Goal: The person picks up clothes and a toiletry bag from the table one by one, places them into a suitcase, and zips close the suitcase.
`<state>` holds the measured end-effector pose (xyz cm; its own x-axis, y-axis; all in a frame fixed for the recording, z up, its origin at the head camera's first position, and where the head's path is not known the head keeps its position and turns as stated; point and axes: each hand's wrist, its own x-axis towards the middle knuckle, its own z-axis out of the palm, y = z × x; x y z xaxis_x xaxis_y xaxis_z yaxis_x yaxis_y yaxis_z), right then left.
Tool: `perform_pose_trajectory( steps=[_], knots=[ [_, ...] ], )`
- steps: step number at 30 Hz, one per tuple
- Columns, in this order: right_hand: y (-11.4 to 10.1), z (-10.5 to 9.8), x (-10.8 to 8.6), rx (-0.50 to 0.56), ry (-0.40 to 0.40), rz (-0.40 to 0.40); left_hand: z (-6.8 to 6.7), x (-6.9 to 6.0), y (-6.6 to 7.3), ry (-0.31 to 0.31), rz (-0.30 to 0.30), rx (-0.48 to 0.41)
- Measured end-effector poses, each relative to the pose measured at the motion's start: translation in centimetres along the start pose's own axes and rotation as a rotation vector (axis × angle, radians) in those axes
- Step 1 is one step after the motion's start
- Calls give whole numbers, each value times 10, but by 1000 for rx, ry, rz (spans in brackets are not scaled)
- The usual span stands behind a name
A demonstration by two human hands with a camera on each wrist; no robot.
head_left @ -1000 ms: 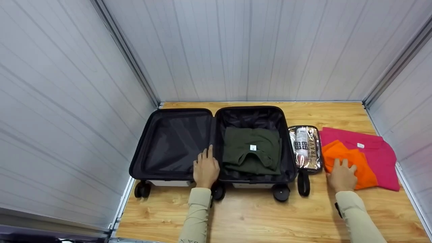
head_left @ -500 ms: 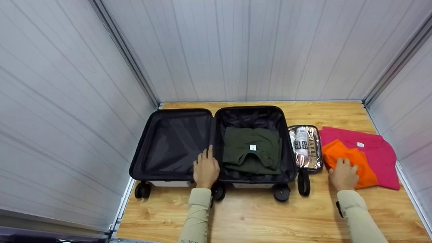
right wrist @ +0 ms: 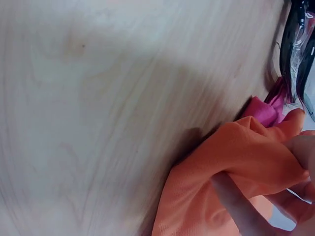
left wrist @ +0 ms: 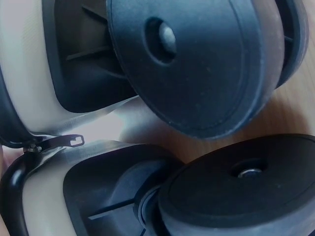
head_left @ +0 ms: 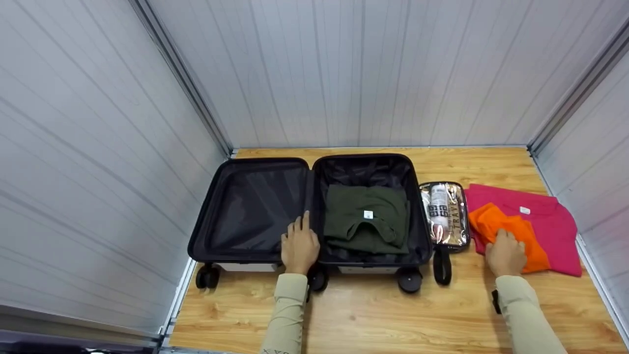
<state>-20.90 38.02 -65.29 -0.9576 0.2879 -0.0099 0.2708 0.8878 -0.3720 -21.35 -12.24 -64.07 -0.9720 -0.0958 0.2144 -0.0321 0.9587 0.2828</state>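
Note:
An open suitcase (head_left: 314,236) lies flat on the wooden floor. My left hand (head_left: 300,246) rests on its middle edge, between the two halves, with fingers fairly straight. Folded dark green T-shirt (head_left: 368,216) fills much of the right half. To the right, my right hand (head_left: 506,251) pinches a bunched part of an orange cloth (head_left: 530,241); in the right wrist view the orange cloth (right wrist: 231,157) is gathered between thumb and fingers. Beneath it is a folded pink shirt (head_left: 555,221). What kind of garment the orange cloth is, I cannot tell.
A clear travel pouch (head_left: 444,216) holding a white bottle stands between suitcase and pink shirt, its black strap (head_left: 442,267) toward me. Suitcase wheels (left wrist: 197,64) stick out at the near side. Grey panel walls (head_left: 344,73) enclose the floor.
My right hand has shifted slightly right, and the left part of the orange cloth is more bunched, baring a bit of pink beneath. My left hand has stayed in place.

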Motion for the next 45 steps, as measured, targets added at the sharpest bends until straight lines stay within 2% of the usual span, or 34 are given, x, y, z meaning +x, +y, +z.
perform_pose_trajectory(
  steps=[12,19,29,36,45],
  knots=[
    [6,-9,4,51,23,44,-1,0,0,4,-1,6],
    [8,-13,5,56,-11,86,-1,1,1,-11,-11,-7],
    [11,-15,5,74,10,97,0,-1,0,20,3,-27],
    [13,-17,5,85,-23,125,0,-1,0,-1,-2,-21],
    [19,-19,5,118,-7,142,0,0,0,-4,-1,-13]
  ],
)
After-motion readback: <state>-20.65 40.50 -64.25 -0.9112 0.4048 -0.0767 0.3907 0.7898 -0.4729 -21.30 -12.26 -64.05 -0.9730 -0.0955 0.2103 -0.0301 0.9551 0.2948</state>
